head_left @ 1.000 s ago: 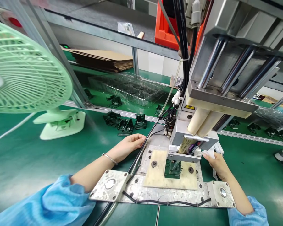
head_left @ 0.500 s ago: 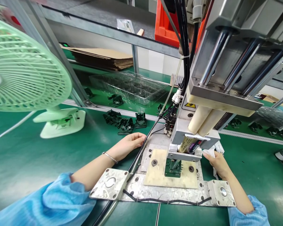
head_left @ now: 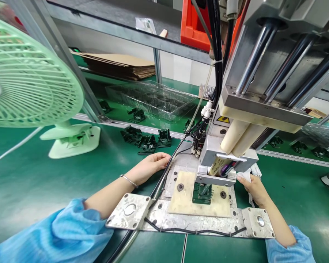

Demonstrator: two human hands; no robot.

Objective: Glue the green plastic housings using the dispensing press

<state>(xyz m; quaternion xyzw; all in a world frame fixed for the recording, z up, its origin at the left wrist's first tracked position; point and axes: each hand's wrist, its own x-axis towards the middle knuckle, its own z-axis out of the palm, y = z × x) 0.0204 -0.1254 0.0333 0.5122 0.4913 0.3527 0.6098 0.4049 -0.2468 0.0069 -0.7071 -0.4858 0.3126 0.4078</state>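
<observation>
My left hand (head_left: 155, 163) rests by the black cables (head_left: 166, 174) on the machine's left side. Its fingers are curled together and the tips are partly hidden, so what they hold, if anything, does not show. My right hand (head_left: 253, 187), beside the machine's right side, pinches a crumpled white cloth (head_left: 245, 176), partly hidden behind the press. Between my hands, a dark green plastic part (head_left: 201, 193) sits in the cream fixture plate (head_left: 181, 201). Two tubes with printed labels (head_left: 220, 167) stand in the machine's holder above it.
Several dark plastic parts (head_left: 146, 143) lie beyond my left hand. A clear tray (head_left: 159, 102) stands behind them. The green fan (head_left: 30, 76) is at left. Two metal button boxes (head_left: 129, 209) flank the fixture's front. A red bin (head_left: 194, 34) sits on the shelf.
The view has shifted slightly. Both hands keep nearly the same places, and the part in the fixture has not moved.
</observation>
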